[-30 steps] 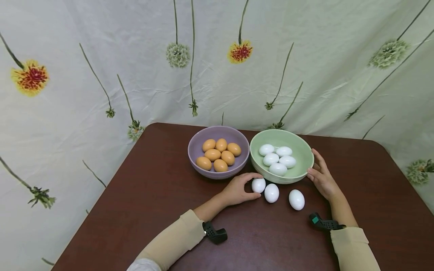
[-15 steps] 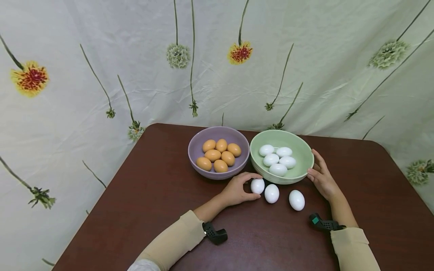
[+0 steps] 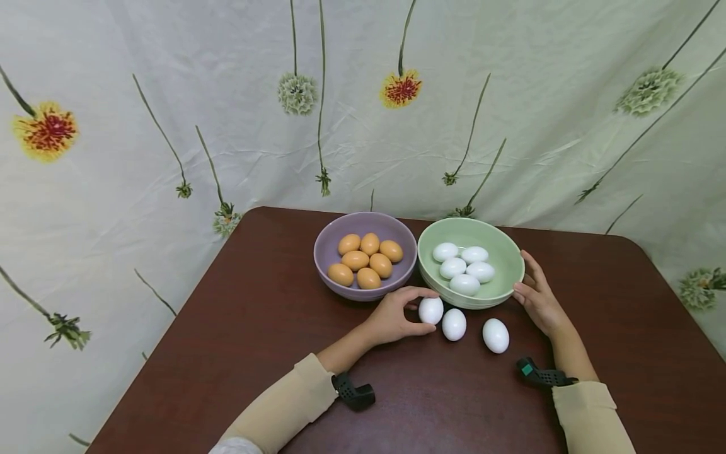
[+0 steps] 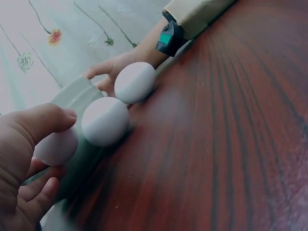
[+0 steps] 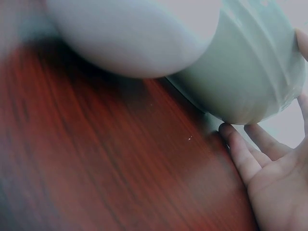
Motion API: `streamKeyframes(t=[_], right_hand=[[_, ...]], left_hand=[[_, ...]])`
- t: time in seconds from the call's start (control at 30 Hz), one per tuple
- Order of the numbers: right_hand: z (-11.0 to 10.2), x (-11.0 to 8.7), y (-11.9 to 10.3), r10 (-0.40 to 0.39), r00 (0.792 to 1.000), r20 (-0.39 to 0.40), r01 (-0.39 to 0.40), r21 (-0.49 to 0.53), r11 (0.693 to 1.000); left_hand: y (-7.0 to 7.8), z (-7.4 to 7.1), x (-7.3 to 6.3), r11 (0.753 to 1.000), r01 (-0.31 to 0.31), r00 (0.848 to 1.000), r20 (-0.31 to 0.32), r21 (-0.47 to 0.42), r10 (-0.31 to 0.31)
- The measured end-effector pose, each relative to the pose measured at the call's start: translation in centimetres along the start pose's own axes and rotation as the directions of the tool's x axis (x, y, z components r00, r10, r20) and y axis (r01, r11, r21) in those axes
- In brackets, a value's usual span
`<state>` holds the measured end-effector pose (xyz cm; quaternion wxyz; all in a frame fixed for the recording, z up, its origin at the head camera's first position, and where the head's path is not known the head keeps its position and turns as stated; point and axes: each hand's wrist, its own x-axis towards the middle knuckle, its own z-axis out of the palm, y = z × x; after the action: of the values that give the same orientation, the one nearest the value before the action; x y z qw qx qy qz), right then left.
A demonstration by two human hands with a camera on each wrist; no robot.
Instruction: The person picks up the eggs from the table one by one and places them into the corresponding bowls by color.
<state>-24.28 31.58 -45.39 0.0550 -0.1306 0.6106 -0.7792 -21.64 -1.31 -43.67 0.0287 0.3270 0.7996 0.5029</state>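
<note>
My left hand (image 3: 395,317) pinches a white egg (image 3: 431,311) between thumb and fingers, in front of the green bowl (image 3: 507,252). In the left wrist view the thumb lies over that egg (image 4: 57,146) and the fingers curl under it. Just to its right stands a second white egg (image 3: 454,325), and a third white egg (image 3: 496,335) lies farther right. My right hand (image 3: 541,302) touches the right side of the green bowl with spread fingers. The right wrist view shows fairly straight fingers (image 5: 240,151) against the bowl's lower wall. Several white eggs (image 3: 465,285) lie inside this bowl.
A purple bowl (image 3: 323,252) with several brown eggs (image 3: 355,260) stands left of the green one, their rims close together. Both are near the back edge of the dark red-brown table (image 3: 255,302). A flower-print cloth (image 3: 238,113) hangs behind it.
The egg in my left hand has shifted very slightly left, opening a small gap to the second egg. The left forearm has drawn slightly left; the right hand stays at the bowl.
</note>
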Motion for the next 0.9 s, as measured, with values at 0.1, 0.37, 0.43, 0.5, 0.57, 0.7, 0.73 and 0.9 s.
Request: streamKeyframes(t=[0.1,0.37,0.43,0.5,0.57,0.7,0.73,0.9], right_hand=[[0.1,0.0,-0.1,0.002,1.000,0.000,-0.002,-0.002,1.000],[0.2,0.0,0.0,-0.002,1.000,-0.006,0.002,0.001,1.000],[0.2,0.0,0.0,-0.001,1.000,-0.008,0.001,-0.004,1.000],[0.1,0.0,0.1,-0.001,1.000,-0.006,0.001,-0.009,1.000],[0.1,0.0,0.1,-0.003,1.000,-0.004,0.003,-0.010,1.000],[0.1,-0.1,0.1,-0.005,1.000,-0.004,0.005,-0.008,1.000],[0.1,-0.1,0.1,-0.006,1.000,-0.004,0.006,-0.006,1.000],[0.2,0.0,0.0,0.001,1.000,-0.007,-0.002,-0.005,1.000]], left_hand=[[0.3,-0.3,-0.1,1.000,-0.011,1.000,-0.003,-0.011,0.011],[1.2,-1.0,0.3,0.997,-0.047,0.999,-0.022,-0.066,0.046],[1.6,-1.1,0.5,0.997,-0.051,0.998,-0.025,-0.066,0.049],[2.1,-1.3,0.7,0.996,-0.049,0.999,-0.023,-0.070,0.047],[2.4,-1.4,1.0,0.996,-0.043,0.999,-0.020,-0.072,0.042],[3.0,-1.7,1.5,0.996,-0.025,1.000,-0.008,-0.081,0.024],[3.1,-1.8,1.7,0.996,-0.021,1.000,-0.005,-0.086,0.021],[3.6,-2.2,3.0,0.994,-0.035,0.999,-0.003,-0.105,0.035]])
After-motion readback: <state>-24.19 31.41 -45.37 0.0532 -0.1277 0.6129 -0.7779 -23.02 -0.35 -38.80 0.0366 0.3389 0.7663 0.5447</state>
